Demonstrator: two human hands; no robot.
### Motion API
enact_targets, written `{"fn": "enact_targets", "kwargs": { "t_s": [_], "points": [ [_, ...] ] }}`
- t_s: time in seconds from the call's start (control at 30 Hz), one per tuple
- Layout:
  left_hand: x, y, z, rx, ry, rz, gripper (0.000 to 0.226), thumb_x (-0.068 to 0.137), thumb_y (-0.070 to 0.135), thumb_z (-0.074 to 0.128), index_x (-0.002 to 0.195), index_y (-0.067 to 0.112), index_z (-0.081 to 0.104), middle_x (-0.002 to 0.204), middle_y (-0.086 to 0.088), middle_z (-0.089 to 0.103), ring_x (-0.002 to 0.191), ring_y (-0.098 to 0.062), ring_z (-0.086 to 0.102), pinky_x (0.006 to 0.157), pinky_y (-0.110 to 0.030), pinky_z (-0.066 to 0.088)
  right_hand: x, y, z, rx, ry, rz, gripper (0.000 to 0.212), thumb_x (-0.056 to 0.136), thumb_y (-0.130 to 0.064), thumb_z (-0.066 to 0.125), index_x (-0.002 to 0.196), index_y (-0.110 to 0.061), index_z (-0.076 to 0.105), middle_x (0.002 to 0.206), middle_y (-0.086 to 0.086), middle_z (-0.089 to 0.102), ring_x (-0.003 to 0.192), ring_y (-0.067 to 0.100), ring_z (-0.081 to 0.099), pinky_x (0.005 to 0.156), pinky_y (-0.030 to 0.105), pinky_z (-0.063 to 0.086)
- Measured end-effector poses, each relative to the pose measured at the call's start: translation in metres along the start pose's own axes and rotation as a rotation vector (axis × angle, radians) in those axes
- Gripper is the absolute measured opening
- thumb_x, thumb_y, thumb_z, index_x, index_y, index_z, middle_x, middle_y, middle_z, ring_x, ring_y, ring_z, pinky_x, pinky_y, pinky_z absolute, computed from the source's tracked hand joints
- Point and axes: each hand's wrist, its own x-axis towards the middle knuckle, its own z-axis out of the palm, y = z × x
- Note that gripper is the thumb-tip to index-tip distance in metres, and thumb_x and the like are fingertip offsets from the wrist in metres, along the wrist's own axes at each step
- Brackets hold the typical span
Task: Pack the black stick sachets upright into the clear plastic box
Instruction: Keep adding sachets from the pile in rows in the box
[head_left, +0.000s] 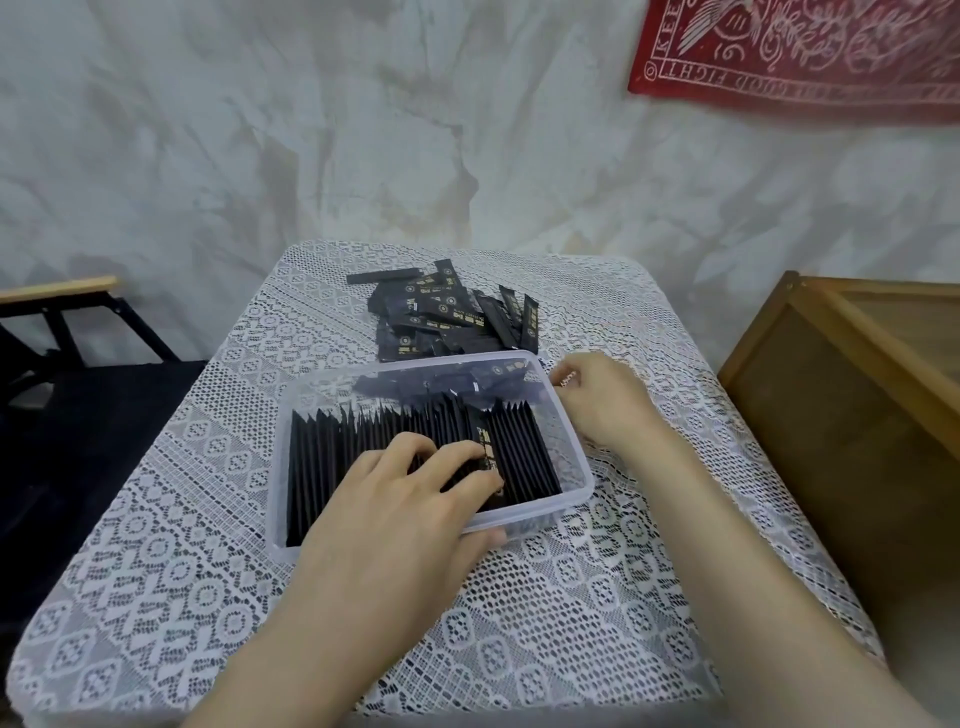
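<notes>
**Desk:** Status on the packing?

**Op:** Well along, I judge. The clear plastic box (279, 467) sits mid-table on the lace cloth (208, 519). An upright row (519, 452) of black stick sachets runs almost wall to wall along its near side, on edge and packed close.

**Desk:** What's left?

**Op:** A loose pile (447, 317) lies on the cloth just beyond the box's far wall, jumbled and overlapping. I can't count it; at a guess, well under half the lot. A few flat sachets (441, 384) also lie inside the box behind the row, not stood up. So the far strip of the box wants filling.

**Desk:** Hands?

**Op:** Left hand (395, 499) straddles the near wall. The thumb is outside against the plastic, and the fingers (452, 457) lie fairly straight across the tops of the row, pressing on it. One printed sachet (485, 449) leans between two fingers. I can't tell if it is pinched or only held down.

Right hand (602, 400) is at the box's far right corner, fingers curled in. Whether it grips the rim, a sachet or nothing, I cannot tell; the fingertips are blurred.

**Desk:** Risk?

**Op:** My read: without the press, the row could fan over.
</notes>
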Motion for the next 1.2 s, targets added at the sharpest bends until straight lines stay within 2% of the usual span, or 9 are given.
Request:
{"fn": "enact_targets", "kwargs": {
  "t_s": [0.17,0.37,0.5,0.6,0.73,0.87,1.0,1.1,1.2],
  "points": [
    [-0.003,-0.004,-0.001,0.012,-0.028,-0.008,0.048,0.089,0.06,0.037,0.116,0.037,0.068,0.127,0.016,0.064,0.104,-0.021,0.06,0.073,-0.037,0.054,0.01,-0.018,-0.005,0.042,-0.123,-0.186,0.009,0.088,-0.036,0.072,0.095,-0.032,0.066,0.094,-0.012,0.063,0.09,0.017,0.061,0.07,0.031,0.042],
    [-0.003,-0.005,-0.003,0.007,-0.04,0.002,0.048,0.088,0.06,0.038,0.115,0.037,0.07,0.125,0.015,0.065,0.103,-0.02,0.062,0.073,-0.038,0.056,0.02,-0.001,-0.012,0.006,-0.208,-0.225,0.007,0.091,-0.03,0.073,0.089,-0.034,0.067,0.092,-0.007,0.065,0.076,0.02,0.062,0.06,0.03,0.046],
    [-0.003,-0.005,-0.004,0.0,-0.049,0.005,0.047,0.089,0.059,0.037,0.115,0.037,0.069,0.126,0.014,0.065,0.103,-0.021,0.062,0.074,-0.038,0.055,0.034,-0.005,-0.029,0.035,-0.136,-0.256,0.013,0.089,-0.033,0.075,0.081,-0.036,0.066,0.089,-0.006,0.067,0.087,0.02,0.064,0.08,0.036,0.049],
    [-0.003,-0.005,-0.004,-0.004,-0.061,0.001,0.047,0.089,0.06,0.037,0.116,0.037,0.068,0.127,0.015,0.064,0.103,-0.02,0.061,0.075,-0.037,0.054,0.045,-0.022,-0.022,-0.009,-0.148,-0.298,0.011,0.092,-0.027,0.073,0.097,-0.034,0.067,0.088,-0.008,0.065,0.084,0.017,0.062,0.071,0.031,0.046],
    [-0.003,-0.006,-0.003,-0.006,-0.075,0.002,0.046,0.089,0.06,0.039,0.116,0.037,0.067,0.128,0.015,0.063,0.104,-0.02,0.06,0.075,-0.037,0.054,0.05,-0.038,-0.014,-0.082,-0.23,-0.318,0.049,0.091,-0.03,0.075,0.137,-0.032,0.057,0.088,-0.013,0.058,0.086,0.014,0.059,0.072,0.03,0.042],
    [-0.002,-0.007,-0.003,-0.007,-0.088,0.004,0.048,0.089,0.061,0.036,0.115,0.037,0.068,0.128,0.014,0.064,0.104,-0.021,0.06,0.074,-0.038,0.054,0.053,-0.039,-0.012,-0.136,-0.167,-0.342,0.036,0.086,-0.036,0.078,0.12,-0.028,0.068,0.085,-0.014,0.05,0.08,0.012,0.05,0.063,0.028,0.034],
    [-0.003,-0.006,-0.003,-0.016,-0.079,0.006,0.045,0.089,0.06,0.038,0.115,0.038,0.067,0.129,0.015,0.062,0.103,-0.02,0.059,0.076,-0.037,0.053,0.051,-0.033,-0.008,-0.168,-0.108,-0.376,0.028,0.081,-0.04,0.081,0.104,-0.031,0.068,0.1,-0.007,0.057,0.095,0.018,0.055,0.077,0.03,0.037],
    [-0.004,-0.006,-0.003,-0.02,-0.075,0.005,0.045,0.089,0.06,0.037,0.115,0.038,0.067,0.13,0.015,0.062,0.104,-0.02,0.058,0.077,-0.037,0.053,0.048,-0.032,-0.01,-0.1,-0.09,-0.354,0.018,0.082,-0.038,0.081,0.088,-0.03,0.066,0.091,-0.009,0.067,0.086,0.017,0.06,0.069,0.028,0.041],
    [-0.004,-0.006,-0.003,-0.028,-0.079,-0.001,0.045,0.089,0.06,0.036,0.114,0.038,0.067,0.129,0.015,0.062,0.104,-0.019,0.059,0.076,-0.036,0.053,0.046,-0.035,-0.015,-0.075,-0.074,-0.37,0.012,0.09,-0.032,0.075,0.085,-0.032,0.065,0.083,-0.01,0.066,0.077,0.013,0.057,0.064,0.025,0.04]
  ]
}}
